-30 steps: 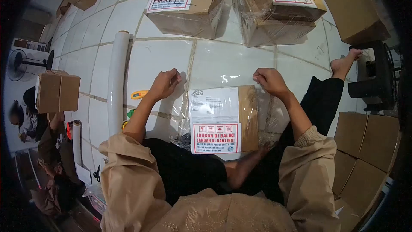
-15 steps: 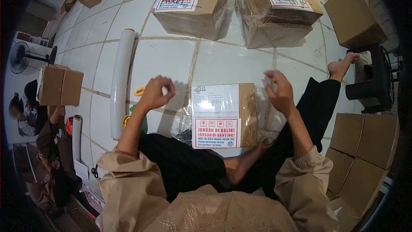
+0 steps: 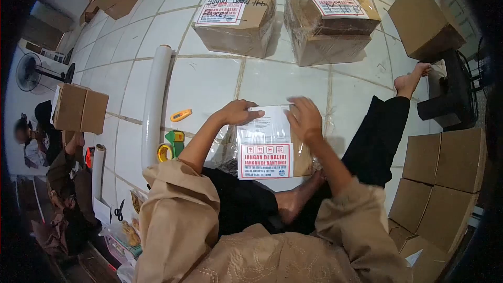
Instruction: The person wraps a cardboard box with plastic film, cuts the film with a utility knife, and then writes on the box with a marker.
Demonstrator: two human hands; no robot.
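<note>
In front of my crossed legs sits a cardboard box (image 3: pixel 302 160) in clear plastic wrap, with a white paper label and a red-and-white warning sticker (image 3: pixel 265 161) on top. My left hand (image 3: pixel 240 112) is at its far left corner, thumb on the label and fingers bent over the edge. Across the far right part of the top lies my right hand (image 3: pixel 305 119), its fingers stretched out and slightly blurred. Left of the box are an orange cutter (image 3: pixel 181 115), a green tape dispenser (image 3: pixel 175 140) and a yellow tape roll (image 3: pixel 165 152).
A long roll of clear wrap (image 3: pixel 156 97) lies left. Two wrapped, labelled boxes, one (image 3: pixel 236 34) and a taller one (image 3: pixel 332 42), stand ahead. Stacked cartons (image 3: pixel 440 178) and a black stool (image 3: pixel 453 94) are right. Another person (image 3: pixel 44 126) sits far left near a fan (image 3: pixel 29 72).
Both hands have come inward and down onto the box's far edge; before, they were raised on either side of it. The view has shifted slightly.
</note>
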